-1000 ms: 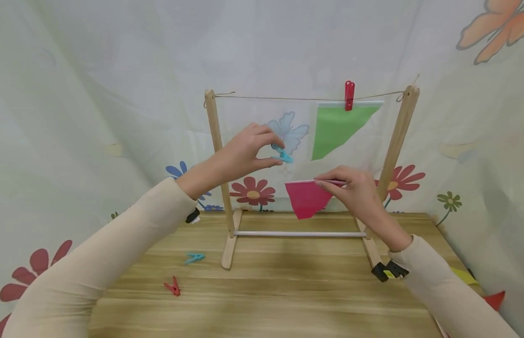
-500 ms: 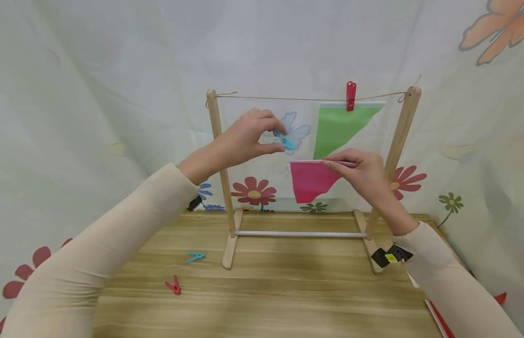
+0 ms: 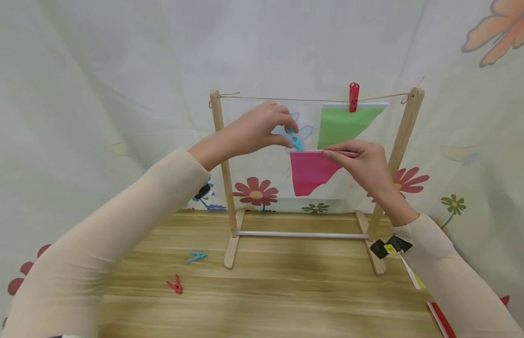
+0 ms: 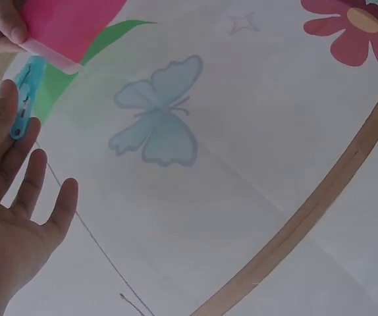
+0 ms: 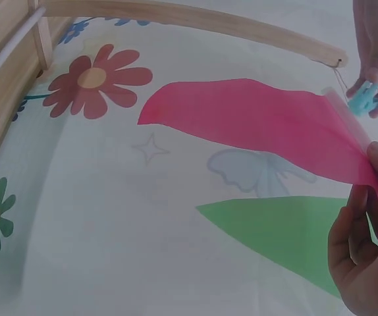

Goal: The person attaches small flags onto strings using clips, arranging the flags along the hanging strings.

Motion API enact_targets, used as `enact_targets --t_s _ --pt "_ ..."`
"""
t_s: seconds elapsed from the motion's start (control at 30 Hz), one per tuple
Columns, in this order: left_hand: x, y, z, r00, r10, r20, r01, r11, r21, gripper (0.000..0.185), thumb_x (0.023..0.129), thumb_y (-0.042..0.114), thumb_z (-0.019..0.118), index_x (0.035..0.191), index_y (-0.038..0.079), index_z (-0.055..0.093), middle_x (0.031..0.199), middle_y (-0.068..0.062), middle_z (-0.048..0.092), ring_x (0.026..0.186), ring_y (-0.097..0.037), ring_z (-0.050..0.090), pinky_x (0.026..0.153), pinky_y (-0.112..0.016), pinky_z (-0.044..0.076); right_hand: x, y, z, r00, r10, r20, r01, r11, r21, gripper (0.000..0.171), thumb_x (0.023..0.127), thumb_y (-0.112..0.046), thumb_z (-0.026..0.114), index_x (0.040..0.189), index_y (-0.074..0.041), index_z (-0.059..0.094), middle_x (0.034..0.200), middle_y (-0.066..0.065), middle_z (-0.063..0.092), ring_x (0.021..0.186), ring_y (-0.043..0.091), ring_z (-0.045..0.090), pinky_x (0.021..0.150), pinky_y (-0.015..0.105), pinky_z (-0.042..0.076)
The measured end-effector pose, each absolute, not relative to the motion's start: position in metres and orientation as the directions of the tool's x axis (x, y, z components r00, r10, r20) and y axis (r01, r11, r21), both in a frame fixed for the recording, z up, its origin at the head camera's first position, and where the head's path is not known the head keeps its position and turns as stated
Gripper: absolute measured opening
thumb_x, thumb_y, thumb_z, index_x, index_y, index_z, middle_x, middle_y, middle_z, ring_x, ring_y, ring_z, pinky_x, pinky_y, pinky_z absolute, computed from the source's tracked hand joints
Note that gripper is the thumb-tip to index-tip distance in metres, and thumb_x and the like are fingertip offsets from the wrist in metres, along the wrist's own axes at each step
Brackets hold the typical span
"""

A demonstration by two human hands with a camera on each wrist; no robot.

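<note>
The pink flag (image 3: 309,171) is a thin sheet, cut like a triangle, with a pale strip along its top edge. It hangs in the air inside the wooden rack (image 3: 217,155), below the string (image 3: 287,99) and beside the lower corner of the green flag (image 3: 342,124). I judge it very light and soft: in the right wrist view the sheet (image 5: 255,122) bends in a wave, so it will flutter and fold easily. It seems a little smooth also, and it could tear if pulled hard. The best place to hold is the top strip, because it looks stiffer than the rest.

The right hand (image 3: 363,162) does this: its thumb and fingers pinch the top edge at the right end, the wrist is raised and the forearm comes up from the bench (image 3: 287,291). The left hand (image 3: 262,129) is just under the string, at the left top corner of the pink flag. Its thumb and first fingers pinch the blue peg (image 3: 295,139), while the other fingers look loosely spread in the left wrist view (image 4: 18,184). The peg's tip is almost touching the flag's corner; I cannot tell if it really touches.

Further out, a red peg (image 3: 353,96) holds the green flag on the string. On the bench, left of the rack, lie one more blue peg (image 3: 196,257) and one small red peg (image 3: 175,285).
</note>
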State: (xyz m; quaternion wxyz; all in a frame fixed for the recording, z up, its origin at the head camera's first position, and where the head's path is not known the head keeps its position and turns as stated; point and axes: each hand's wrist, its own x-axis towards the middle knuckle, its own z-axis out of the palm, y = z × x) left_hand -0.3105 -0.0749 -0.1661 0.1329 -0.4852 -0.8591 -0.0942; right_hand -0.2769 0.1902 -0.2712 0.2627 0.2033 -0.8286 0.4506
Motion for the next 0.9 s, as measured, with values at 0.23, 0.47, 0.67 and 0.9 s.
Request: enact_targets --t_s 0.23,0.47,0.67,0.9 --pt "-0.311 -0.061 -0.149 -0.516 0.792 0.326 0.801 0.581 -0.142 0.029 0.089 0.026 0.080 0.112 0.010 0.077 0.105 -0.004 0.069 0.109 -0.023 0.055 0.095 -0.041 0.047 -0.289 0.191 -0.266 -0.770 -0.084 0.632 -0.576 0.518 -0.633 0.023 0.092 -0.028 0.078 0.109 -0.014 0.081 0.098 0.004 0.078 0.082 0.002 0.068 0.072 0.015 0.052" --pt "-0.316 -0.048 -0.131 -0.560 0.749 0.353 0.709 0.654 -0.263 0.030 0.091 0.035 0.076 0.114 0.016 0.078 0.105 0.001 0.070 0.113 -0.021 0.054 0.101 -0.045 0.043 -0.302 0.193 -0.257 -0.768 -0.024 0.640 -0.565 0.496 -0.659 0.027 0.091 -0.030 0.079 0.110 -0.012 0.081 0.097 0.003 0.078 0.082 0.003 0.068 0.074 0.015 0.053" --pt "-0.320 -0.050 -0.121 -0.586 0.715 0.381 0.699 0.684 -0.208 0.030 0.093 0.032 0.075 0.115 0.013 0.077 0.109 -0.002 0.071 0.112 -0.022 0.054 0.100 -0.044 0.044 -0.309 0.195 -0.251 -0.770 0.007 0.638 -0.555 0.487 -0.675 0.029 0.089 -0.031 0.080 0.111 -0.011 0.080 0.094 -0.003 0.078 0.083 0.005 0.067 0.073 0.015 0.052" --pt "-0.330 -0.055 -0.115 -0.588 0.700 0.406 0.746 0.663 -0.063 0.027 0.093 0.023 0.075 0.113 0.005 0.076 0.110 -0.007 0.070 0.109 -0.023 0.054 0.094 -0.034 0.049 -0.314 0.196 -0.245 -0.794 0.037 0.607 -0.518 0.484 -0.706 0.035 0.090 -0.037 0.078 0.114 -0.012 0.079 0.096 -0.001 0.077 0.087 0.012 0.065 0.074 0.016 0.052"
